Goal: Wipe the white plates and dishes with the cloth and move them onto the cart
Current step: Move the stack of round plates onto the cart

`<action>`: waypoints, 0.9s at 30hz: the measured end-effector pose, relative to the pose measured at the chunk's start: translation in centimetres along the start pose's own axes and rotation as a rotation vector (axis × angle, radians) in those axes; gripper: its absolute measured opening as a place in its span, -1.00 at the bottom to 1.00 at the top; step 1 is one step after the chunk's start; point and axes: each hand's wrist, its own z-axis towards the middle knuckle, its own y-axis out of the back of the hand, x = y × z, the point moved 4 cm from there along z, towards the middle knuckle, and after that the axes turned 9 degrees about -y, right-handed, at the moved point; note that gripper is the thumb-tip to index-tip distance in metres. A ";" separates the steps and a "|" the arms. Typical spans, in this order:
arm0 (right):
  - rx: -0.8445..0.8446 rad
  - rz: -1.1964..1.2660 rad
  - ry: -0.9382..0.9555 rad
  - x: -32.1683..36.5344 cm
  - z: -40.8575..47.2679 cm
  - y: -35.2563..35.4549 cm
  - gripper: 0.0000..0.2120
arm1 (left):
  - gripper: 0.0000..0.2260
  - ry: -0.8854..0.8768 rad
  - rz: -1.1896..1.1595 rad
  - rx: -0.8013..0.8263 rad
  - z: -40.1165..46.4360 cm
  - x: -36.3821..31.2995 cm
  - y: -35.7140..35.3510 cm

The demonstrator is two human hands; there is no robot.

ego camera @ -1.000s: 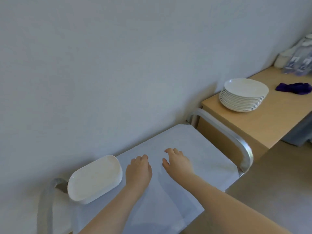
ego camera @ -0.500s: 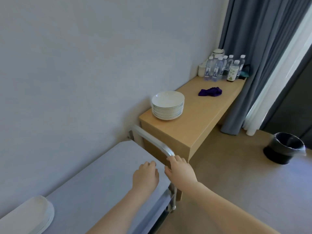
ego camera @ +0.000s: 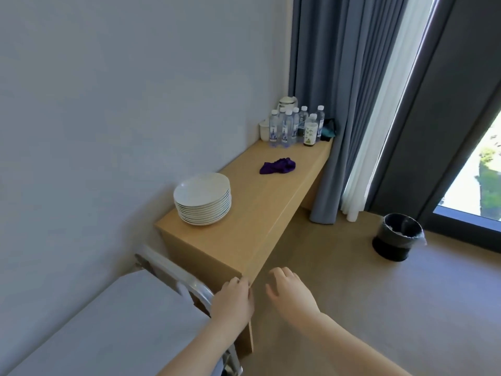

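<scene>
A stack of several white plates (ego camera: 202,198) stands at the near end of a wooden sideboard (ego camera: 252,223), close to the wall. Further along its top lies a crumpled purple cloth (ego camera: 278,166). The cart (ego camera: 113,324), its top covered in white, fills the lower left, with its metal handle (ego camera: 179,275) next to the sideboard's end. My left hand (ego camera: 232,301) hovers over the cart's handle corner and my right hand (ego camera: 291,293) hangs over the floor just beyond the sideboard's near corner. Both hands hold nothing, fingers relaxed.
Several water bottles (ego camera: 295,127) and a white cup (ego camera: 264,130) crowd the sideboard's far end by a grey curtain (ego camera: 333,109). A black bin (ego camera: 397,238) stands on the beige floor to the right, near the window. The wall runs along the left.
My view has swung right, from the cart toward the sideboard. The white oval dish on the cart has dropped out of view. Both hands have moved off the cart top toward the sideboard's near corner.
</scene>
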 end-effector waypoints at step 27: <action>0.102 0.068 0.234 8.1 29.3 -0.8 -0.64 | -0.83 0.327 0.027 -0.275 21.6 11.7 5.5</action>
